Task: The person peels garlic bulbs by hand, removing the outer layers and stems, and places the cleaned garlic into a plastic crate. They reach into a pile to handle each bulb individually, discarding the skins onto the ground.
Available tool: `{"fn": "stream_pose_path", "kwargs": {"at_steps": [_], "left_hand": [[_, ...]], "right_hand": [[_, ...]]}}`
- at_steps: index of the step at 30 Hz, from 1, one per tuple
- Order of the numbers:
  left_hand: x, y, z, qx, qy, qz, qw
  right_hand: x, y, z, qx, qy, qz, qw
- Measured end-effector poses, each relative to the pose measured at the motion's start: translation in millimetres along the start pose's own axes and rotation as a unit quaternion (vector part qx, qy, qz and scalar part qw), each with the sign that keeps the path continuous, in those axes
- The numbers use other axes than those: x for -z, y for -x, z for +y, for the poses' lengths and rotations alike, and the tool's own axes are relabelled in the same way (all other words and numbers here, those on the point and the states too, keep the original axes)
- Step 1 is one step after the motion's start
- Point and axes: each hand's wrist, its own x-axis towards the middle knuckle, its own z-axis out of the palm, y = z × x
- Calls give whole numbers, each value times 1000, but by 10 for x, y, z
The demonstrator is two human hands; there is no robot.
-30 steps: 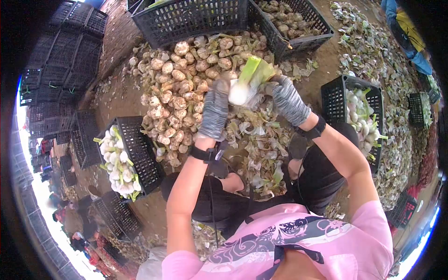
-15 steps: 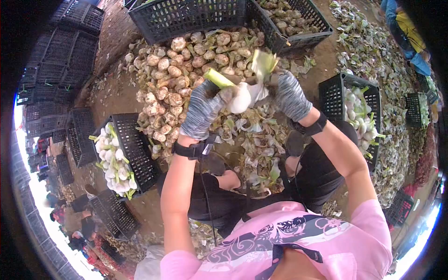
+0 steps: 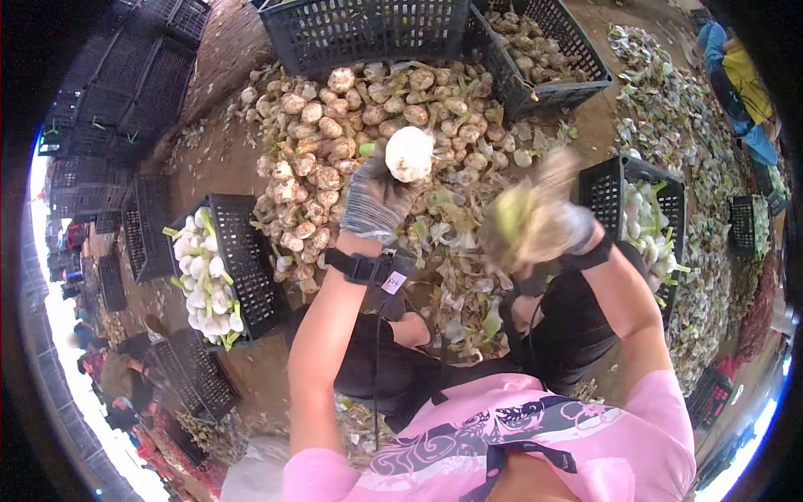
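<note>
The left hand (image 3: 378, 199), in a grey marled glove, is raised at upper centre of the frame on a forearm that runs up from lower centre-left. The wrist is roughly in line with the forearm, and the hand points up toward the top of the frame. Its fingers are clamped on a white garlic bulb (image 3: 410, 154), which sits at the fingertip end of the hand, over the lower part of a heap of unpeeled garlic (image 3: 322, 125).

The right hand (image 3: 570, 224), also gloved, is right of centre, well apart from the left. Its forearm slopes up and leftward from the lower right. Motion blur covers the fingers; whether they are closed or apart cannot be told. A blurred mass of garlic husk and leaf (image 3: 520, 222) shows at the hand, on its left side, above the discarded husks (image 3: 456, 276) on the ground.

A black crate of white garlic (image 3: 251, 276) is at left of the frame, and a second crate (image 3: 604, 194) of garlic is just beside the right hand, at right. Two further black crates (image 3: 368, 38) border the heap at top.
</note>
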Motion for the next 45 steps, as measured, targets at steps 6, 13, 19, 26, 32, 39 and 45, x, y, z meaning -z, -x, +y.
{"fn": "stream_pose_path", "kwargs": {"at_steps": [6, 13, 19, 26, 32, 39, 45], "left_hand": [[22, -47, -78, 47, 11, 41, 998], [-105, 45, -312, 112, 35, 14, 993], [87, -6, -366, 67, 1, 43, 997], [77, -79, -452, 47, -25, 73, 996], [-81, 16, -443, 27, -45, 38, 998], [32, -236, -82, 113, 62, 124, 984], [-756, -1068, 904, -89, -30, 82, 992]], "right_hand": [[133, 42, -73, -231, 721, 127, 641], [211, -172, 259, -35, 392, 402, 827], [311, -81, -204, 92, -28, 365, 926], [24, -254, 67, -13, 601, 390, 698], [416, -242, 61, 70, 599, 505, 617], [381, -119, 88, -117, 662, 409, 617], [392, -118, 159, -160, 684, 376, 604]]}}
